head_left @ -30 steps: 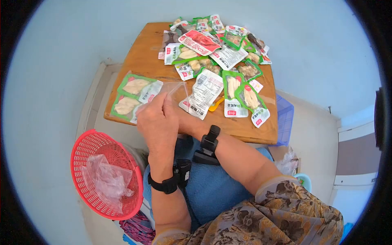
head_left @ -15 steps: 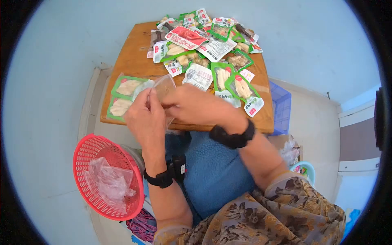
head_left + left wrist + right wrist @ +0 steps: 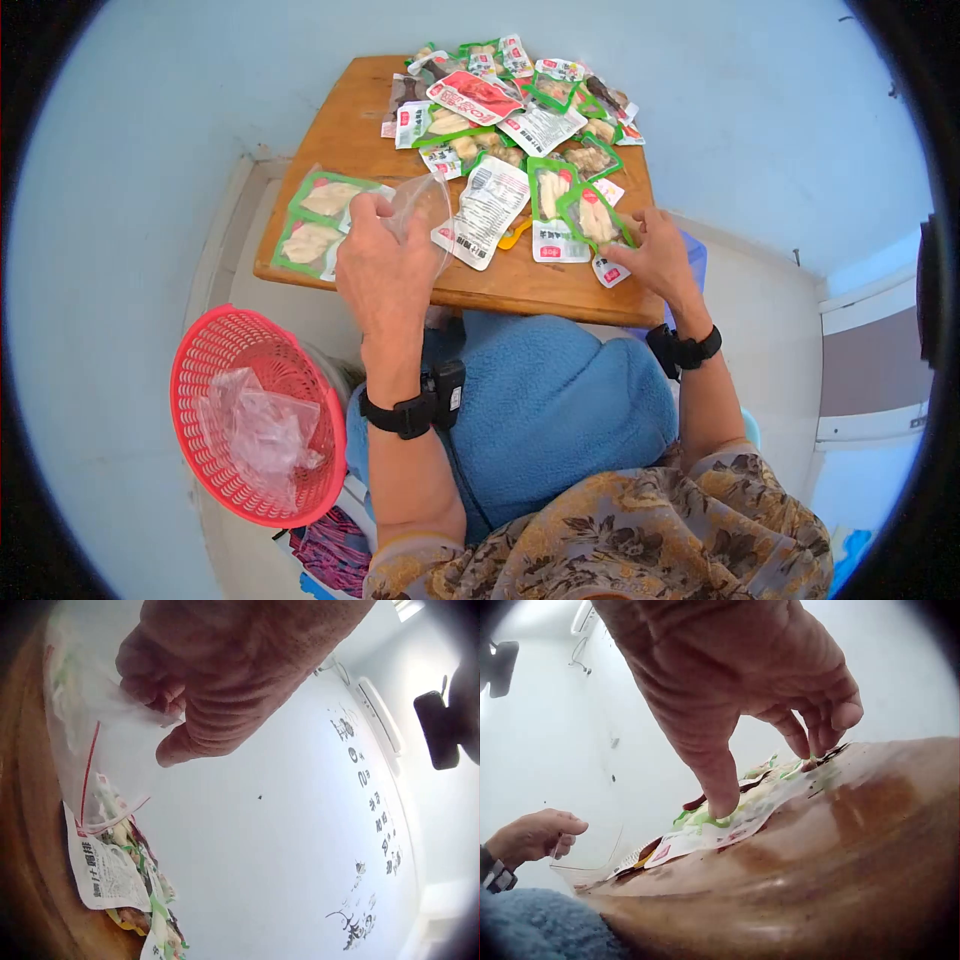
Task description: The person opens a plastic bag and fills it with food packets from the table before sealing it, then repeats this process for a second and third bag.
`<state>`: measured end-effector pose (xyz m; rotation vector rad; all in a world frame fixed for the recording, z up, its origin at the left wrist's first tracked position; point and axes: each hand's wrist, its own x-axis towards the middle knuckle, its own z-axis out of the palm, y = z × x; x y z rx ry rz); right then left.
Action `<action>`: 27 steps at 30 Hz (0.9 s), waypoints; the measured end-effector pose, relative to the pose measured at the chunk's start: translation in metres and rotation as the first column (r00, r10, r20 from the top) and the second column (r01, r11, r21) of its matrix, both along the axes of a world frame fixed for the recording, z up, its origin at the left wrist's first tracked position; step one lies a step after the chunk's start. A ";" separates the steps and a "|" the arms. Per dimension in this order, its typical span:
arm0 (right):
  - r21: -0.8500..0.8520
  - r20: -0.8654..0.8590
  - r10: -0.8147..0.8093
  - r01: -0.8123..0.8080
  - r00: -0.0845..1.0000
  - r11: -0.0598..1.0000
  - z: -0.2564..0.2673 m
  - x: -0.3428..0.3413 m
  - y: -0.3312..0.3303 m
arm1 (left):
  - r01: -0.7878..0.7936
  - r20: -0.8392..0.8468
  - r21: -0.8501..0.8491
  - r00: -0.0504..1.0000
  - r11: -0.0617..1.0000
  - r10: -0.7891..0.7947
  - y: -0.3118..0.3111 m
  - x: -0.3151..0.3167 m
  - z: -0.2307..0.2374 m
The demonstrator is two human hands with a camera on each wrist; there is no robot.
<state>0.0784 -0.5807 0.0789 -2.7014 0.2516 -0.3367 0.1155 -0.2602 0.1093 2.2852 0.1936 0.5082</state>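
In the head view my left hand [image 3: 385,262] pinches the edge of a clear zip bag [image 3: 428,200]. Its mouth stands up toward the table's middle, and red zip lines show on the bag [image 3: 91,761] in the left wrist view. Two green-edged food packets [image 3: 308,243] lie flat at the bag's left part, seen through the plastic. At the table's right, my right hand [image 3: 660,255] reaches over a green-edged packet [image 3: 594,216] of pale pieces. Its thumb [image 3: 721,787] touches the green edge, with the other fingers spread apart from it at the far side.
A heap of food packets [image 3: 545,130] covers the back of the wooden table [image 3: 345,110]. A white printed packet [image 3: 490,210] lies between the hands. A red basket [image 3: 190,400] with crumpled clear plastic [image 3: 265,430] stands at lower left, and a purple crate [image 3: 692,262] right of the table.
My right hand has left the bag's mouth beside the left hand and moved right to the green-edged packet. My left hand keeps hold of the bag, whose mouth now stands wider.
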 end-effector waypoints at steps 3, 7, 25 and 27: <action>-0.030 -0.049 0.030 -0.031 0.998 0.999 0.001 0.007 0.000 | 0.029 -0.031 -0.002 0.999 1.000 -0.029 0.002 -0.003 0.003; 0.106 -0.139 0.031 -0.016 0.990 0.994 0.003 0.016 0.002 | 0.041 -0.061 -0.027 0.997 0.999 -0.042 0.007 -0.002 0.002; 0.844 0.041 0.228 -0.156 0.973 0.514 0.038 -0.008 0.093 | 0.067 0.158 -0.102 0.986 0.993 -0.050 0.005 0.000 -0.011; 0.857 0.038 0.243 -0.157 0.969 0.492 0.036 -0.002 0.111 | 0.057 0.174 -0.106 0.984 0.993 -0.038 0.004 0.000 -0.012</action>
